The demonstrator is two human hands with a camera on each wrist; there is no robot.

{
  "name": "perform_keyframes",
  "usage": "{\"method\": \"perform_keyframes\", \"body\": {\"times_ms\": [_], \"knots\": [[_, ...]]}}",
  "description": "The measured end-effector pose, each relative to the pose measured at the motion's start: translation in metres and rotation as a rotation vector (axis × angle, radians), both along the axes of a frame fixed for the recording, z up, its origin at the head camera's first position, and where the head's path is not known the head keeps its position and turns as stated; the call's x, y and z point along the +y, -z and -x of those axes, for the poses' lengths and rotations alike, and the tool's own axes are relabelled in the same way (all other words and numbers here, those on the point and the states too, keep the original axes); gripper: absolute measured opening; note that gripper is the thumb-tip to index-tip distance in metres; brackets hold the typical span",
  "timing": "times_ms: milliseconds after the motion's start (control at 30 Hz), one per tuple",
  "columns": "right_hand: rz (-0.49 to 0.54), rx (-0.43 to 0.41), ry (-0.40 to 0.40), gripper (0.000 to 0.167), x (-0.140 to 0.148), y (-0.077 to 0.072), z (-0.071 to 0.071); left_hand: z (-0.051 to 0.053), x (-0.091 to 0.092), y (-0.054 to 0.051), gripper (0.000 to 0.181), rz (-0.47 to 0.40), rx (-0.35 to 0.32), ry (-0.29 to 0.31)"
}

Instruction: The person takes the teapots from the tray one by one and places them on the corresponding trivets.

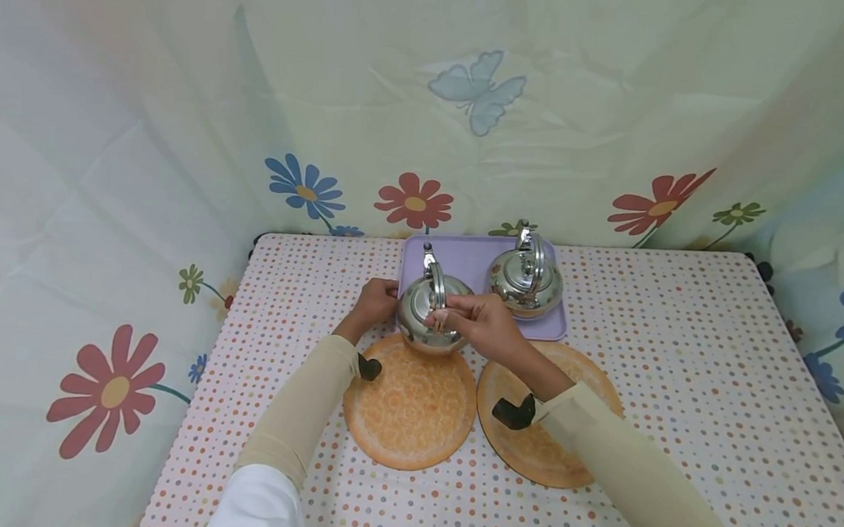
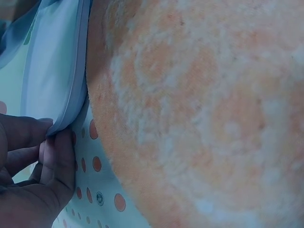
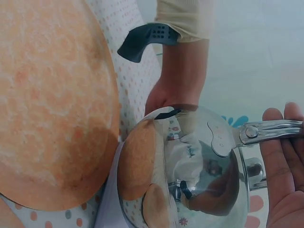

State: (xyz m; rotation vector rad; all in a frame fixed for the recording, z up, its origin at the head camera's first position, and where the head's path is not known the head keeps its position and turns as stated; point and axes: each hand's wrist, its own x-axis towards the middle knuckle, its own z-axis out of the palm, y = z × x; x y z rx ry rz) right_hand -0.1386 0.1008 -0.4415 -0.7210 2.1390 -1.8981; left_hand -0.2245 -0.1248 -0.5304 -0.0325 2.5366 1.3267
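Note:
A shiny metal kettle (image 1: 425,329) is at the left part of the purple tray (image 1: 459,254); my right hand (image 1: 487,327) holds its upright handle. In the right wrist view, fingers (image 3: 280,166) of that hand curl round the handle (image 3: 273,130) above the kettle's body (image 3: 190,161). My left hand (image 1: 378,301) is at the tray's left edge. In the left wrist view, the left hand (image 2: 35,166) pinches the tray's rim (image 2: 71,114) between thumb and fingers. A second metal kettle (image 1: 527,283) stands on the right of the tray, untouched.
Two round orange-patterned mats (image 1: 412,410) (image 1: 551,460) lie side by side in front of the tray on the dotted tablecloth (image 1: 708,381). Behind the table hangs a pale curtain (image 1: 564,126) with printed flowers and a butterfly.

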Motion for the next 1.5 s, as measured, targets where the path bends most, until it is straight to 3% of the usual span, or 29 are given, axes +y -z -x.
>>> {"method": "perform_keyframes", "body": {"times_ms": [800, 1233, 1500], "knots": [[0.098, -0.094, -0.102, 0.029, -0.001, 0.006, -0.023, 0.002, -0.002, 0.006, 0.050, 0.016, -0.002, 0.007], [0.059, -0.079, -0.065, 0.021, 0.004, 0.015, -0.032, 0.002, -0.001, 0.003, 0.046, 0.047, 0.015, 0.004], [0.119, -0.099, -0.129, 0.026, 0.001, 0.019, -0.040, 0.002, -0.001, 0.003, 0.045, 0.033, 0.017, 0.006]]}}
